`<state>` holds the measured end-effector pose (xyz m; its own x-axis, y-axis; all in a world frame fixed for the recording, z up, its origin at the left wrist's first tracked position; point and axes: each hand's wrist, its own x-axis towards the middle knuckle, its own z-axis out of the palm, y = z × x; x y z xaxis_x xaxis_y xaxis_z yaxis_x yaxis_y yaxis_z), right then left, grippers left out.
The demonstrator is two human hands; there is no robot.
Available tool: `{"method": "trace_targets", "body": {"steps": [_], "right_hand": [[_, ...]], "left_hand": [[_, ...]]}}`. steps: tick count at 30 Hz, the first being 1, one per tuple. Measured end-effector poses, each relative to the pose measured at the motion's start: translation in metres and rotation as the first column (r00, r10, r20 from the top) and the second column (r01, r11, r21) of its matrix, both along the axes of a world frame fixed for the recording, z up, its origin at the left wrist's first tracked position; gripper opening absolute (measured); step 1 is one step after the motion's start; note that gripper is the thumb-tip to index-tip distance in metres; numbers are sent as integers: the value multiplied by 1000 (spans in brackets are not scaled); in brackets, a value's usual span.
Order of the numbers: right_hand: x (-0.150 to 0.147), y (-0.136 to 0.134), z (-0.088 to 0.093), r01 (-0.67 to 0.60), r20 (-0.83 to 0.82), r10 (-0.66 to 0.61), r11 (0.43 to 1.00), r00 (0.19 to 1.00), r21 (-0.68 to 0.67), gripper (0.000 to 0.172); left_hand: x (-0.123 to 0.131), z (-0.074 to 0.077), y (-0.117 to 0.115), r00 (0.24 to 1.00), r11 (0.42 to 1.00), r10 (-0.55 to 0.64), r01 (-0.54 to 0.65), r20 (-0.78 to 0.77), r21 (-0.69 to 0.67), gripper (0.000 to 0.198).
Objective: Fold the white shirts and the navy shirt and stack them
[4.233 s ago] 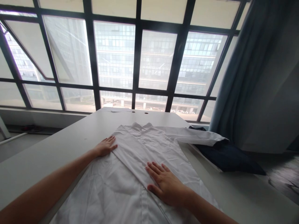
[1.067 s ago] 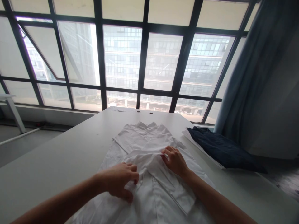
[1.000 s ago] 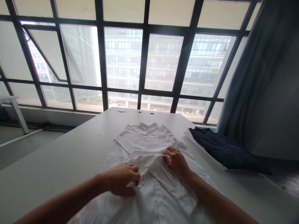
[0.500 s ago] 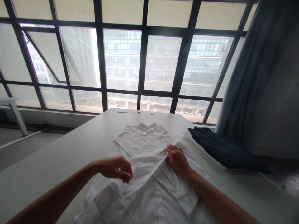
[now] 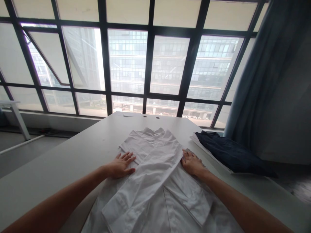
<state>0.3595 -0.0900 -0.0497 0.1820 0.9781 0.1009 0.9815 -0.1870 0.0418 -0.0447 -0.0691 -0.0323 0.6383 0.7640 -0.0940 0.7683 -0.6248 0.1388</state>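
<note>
A white long-sleeved shirt [image 5: 155, 174] lies on the white table, collar at the far end, its two sleeves folded across the body and crossing. My left hand [image 5: 121, 165] rests flat on the shirt's left side, fingers spread and pointing away from me. On the opposite side, my right hand [image 5: 192, 162] lies on the shirt's right edge beside the fold of the upper sleeve. Its fingers look stretched out, with the fingertips against the cloth. Wrinkles run over the chest and the lower part of the shirt.
Dark navy folded clothing [image 5: 225, 150] lies atop something white at the table's right edge. Behind the table [image 5: 92, 142] stands a large framed window [image 5: 128, 61]. A blue-grey curtain [image 5: 257, 81] hangs on the right. Part of another white table [image 5: 18, 119] shows at far left.
My left hand has gone from hovering with curled fingers to lying flat on the shirt's left side. My right hand has shifted slightly right, and the upper sleeve lies straighter across the body.
</note>
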Motion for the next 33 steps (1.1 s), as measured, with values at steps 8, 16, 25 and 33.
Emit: {"method": "trace_targets", "body": {"steps": [8, 16, 25, 33], "right_hand": [[6, -15, 23, -193, 277, 150, 972, 949, 134, 33], [31, 19, 22, -233, 281, 184, 960, 942, 154, 29], [73, 23, 17, 11, 13, -12, 994, 1000, 108, 37], [8, 33, 39, -278, -3, 283, 945, 959, 171, 40]], "left_hand": [[6, 7, 8, 987, 990, -16, -7, 160, 139, 56], [14, -21, 12, 981, 998, -17, 4, 192, 70, 55], [16, -8, 4, 978, 999, -4, -3, 210, 33, 55], [55, 19, -57, 853, 915, -393, 399, 343, 57, 64]]}}
